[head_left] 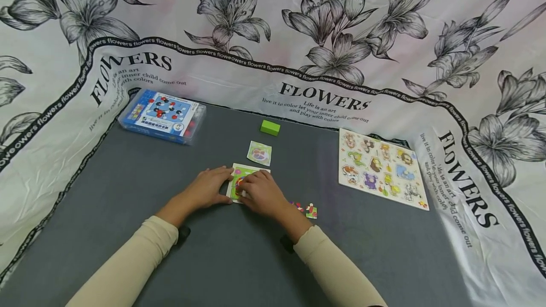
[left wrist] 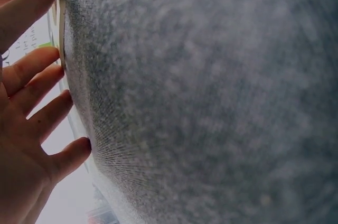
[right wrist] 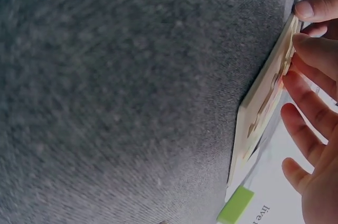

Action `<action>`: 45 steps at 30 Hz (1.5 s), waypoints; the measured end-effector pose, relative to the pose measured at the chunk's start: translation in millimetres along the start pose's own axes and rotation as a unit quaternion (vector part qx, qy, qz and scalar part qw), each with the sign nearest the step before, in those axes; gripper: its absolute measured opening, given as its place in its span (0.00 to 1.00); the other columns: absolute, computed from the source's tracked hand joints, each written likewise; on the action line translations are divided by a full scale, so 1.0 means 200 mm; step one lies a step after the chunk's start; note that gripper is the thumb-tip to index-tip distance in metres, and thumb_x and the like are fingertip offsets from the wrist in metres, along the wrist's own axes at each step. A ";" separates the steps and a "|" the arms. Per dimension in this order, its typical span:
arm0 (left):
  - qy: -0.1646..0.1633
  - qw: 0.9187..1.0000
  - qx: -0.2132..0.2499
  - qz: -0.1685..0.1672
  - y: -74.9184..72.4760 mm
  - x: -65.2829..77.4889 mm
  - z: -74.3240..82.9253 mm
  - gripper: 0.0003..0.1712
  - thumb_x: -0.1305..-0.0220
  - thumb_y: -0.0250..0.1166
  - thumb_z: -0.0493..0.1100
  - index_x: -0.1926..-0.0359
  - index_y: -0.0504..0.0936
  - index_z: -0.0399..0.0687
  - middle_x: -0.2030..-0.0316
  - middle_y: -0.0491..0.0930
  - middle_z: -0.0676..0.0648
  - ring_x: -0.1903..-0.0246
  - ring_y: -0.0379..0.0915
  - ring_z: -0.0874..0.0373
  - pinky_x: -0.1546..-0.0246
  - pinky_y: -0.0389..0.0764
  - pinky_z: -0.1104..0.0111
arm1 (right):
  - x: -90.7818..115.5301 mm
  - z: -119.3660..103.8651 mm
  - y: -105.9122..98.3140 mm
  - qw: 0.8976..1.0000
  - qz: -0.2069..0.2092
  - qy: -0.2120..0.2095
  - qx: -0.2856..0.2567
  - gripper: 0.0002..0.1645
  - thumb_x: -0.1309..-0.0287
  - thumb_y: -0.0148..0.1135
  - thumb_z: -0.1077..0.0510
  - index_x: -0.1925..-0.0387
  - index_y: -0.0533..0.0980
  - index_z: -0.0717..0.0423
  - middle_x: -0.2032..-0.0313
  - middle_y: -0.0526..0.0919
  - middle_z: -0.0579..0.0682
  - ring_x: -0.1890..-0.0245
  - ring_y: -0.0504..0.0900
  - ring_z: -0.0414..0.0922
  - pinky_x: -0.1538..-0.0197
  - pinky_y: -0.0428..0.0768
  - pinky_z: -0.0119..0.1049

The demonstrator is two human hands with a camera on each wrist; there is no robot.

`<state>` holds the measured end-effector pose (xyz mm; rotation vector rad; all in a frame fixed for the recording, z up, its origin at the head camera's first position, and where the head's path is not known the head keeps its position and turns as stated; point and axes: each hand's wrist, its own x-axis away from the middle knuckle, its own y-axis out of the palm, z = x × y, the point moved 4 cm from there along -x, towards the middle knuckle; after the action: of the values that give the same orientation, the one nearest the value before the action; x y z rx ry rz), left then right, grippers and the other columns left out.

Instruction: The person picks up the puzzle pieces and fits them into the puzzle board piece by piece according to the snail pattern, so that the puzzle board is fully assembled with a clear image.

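A small wooden jigsaw board [head_left: 234,192] with a green picture lies flat between the two hands, partly hidden by them. My left hand [head_left: 206,187] rests at its left side, thumb and fingers spread along the edge. In the left wrist view the fingers [left wrist: 42,84] are extended and apart. Over the board's middle and right, my right hand [head_left: 263,192] touches the puzzle surface with its thumb and fingertips. Wavy piece outlines show on the board [right wrist: 259,102] in the right wrist view. Loose jigsaw pieces [head_left: 312,211] lie beside the right wrist, partly covered by it.
Behind the board lie a small picture card [head_left: 259,153] and a green block [head_left: 270,127]. A blue plastic case [head_left: 162,115] sits at the back left. At the right is an animal puzzle board [head_left: 382,169]. Flower-printed cloth [head_left: 239,79] borders the grey table [head_left: 230,259].
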<state>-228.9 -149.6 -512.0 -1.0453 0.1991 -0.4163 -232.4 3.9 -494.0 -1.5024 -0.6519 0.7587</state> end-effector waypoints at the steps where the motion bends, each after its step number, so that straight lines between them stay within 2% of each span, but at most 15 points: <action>1: 0.001 1.000 -0.001 0.000 0.00 0.00 0.00 0.36 0.49 0.76 0.52 0.43 0.78 0.39 0.34 0.69 0.39 0.32 0.60 0.40 0.38 0.62 0.37 | 0.00 0.00 0.00 1.000 0.002 -0.002 0.005 0.09 0.40 0.66 0.47 0.60 0.85 0.42 0.56 0.85 0.41 0.50 0.78 0.43 0.36 0.69 0.45; 6: -0.001 1.000 -0.002 0.000 -0.01 0.00 0.00 0.37 0.49 0.76 0.52 0.41 0.77 0.38 0.34 0.69 0.39 0.32 0.60 0.41 0.37 0.61 0.38 | -0.01 0.00 0.00 1.000 0.011 -0.013 0.023 0.09 0.40 0.65 0.48 0.60 0.85 0.41 0.56 0.85 0.40 0.50 0.78 0.43 0.36 0.69 0.46; 12: -0.001 1.000 0.002 0.004 -0.01 0.00 0.00 0.36 0.49 0.76 0.51 0.42 0.78 0.39 0.34 0.69 0.39 0.32 0.60 0.41 0.38 0.62 0.37 | -0.01 -0.01 0.01 0.999 0.012 -0.019 0.027 0.14 0.43 0.67 0.43 0.58 0.85 0.42 0.55 0.85 0.40 0.50 0.78 0.43 0.35 0.68 0.46; 19: 0.004 1.000 -0.005 0.010 -0.01 0.01 0.00 0.36 0.50 0.76 0.52 0.42 0.78 0.38 0.35 0.70 0.38 0.33 0.61 0.41 0.39 0.63 0.37 | 0.00 -0.02 0.02 0.999 0.015 -0.012 0.042 0.15 0.43 0.66 0.40 0.58 0.84 0.40 0.56 0.85 0.39 0.50 0.77 0.43 0.35 0.67 0.47; 31: -0.001 1.000 -0.010 0.004 0.00 0.00 0.00 0.35 0.49 0.76 0.52 0.44 0.79 0.39 0.35 0.70 0.39 0.33 0.62 0.41 0.38 0.63 0.38 | 0.02 -0.05 0.02 0.999 0.031 -0.002 0.032 0.11 0.40 0.63 0.46 0.58 0.84 0.41 0.57 0.84 0.41 0.51 0.78 0.44 0.36 0.68 0.48; 37: -0.003 1.000 -0.011 0.006 -0.01 0.01 0.00 0.35 0.49 0.75 0.52 0.44 0.78 0.39 0.35 0.70 0.40 0.33 0.62 0.42 0.38 0.62 0.38 | 0.02 -0.04 0.03 0.998 0.034 -0.001 0.044 0.12 0.39 0.61 0.47 0.56 0.84 0.42 0.56 0.84 0.41 0.50 0.77 0.44 0.35 0.66 0.48; 45: -0.001 1.000 -0.013 0.005 -0.01 0.01 0.01 0.34 0.49 0.76 0.52 0.45 0.79 0.39 0.35 0.70 0.40 0.33 0.62 0.42 0.39 0.63 0.38 | 0.01 -0.04 0.04 0.998 0.036 -0.003 0.052 0.10 0.38 0.61 0.49 0.59 0.85 0.41 0.57 0.84 0.40 0.50 0.77 0.44 0.34 0.66 0.48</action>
<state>-227.7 -149.7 -510.1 -1.0698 0.2078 -0.4051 -225.1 1.2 -501.5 -1.4347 -0.5574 0.8396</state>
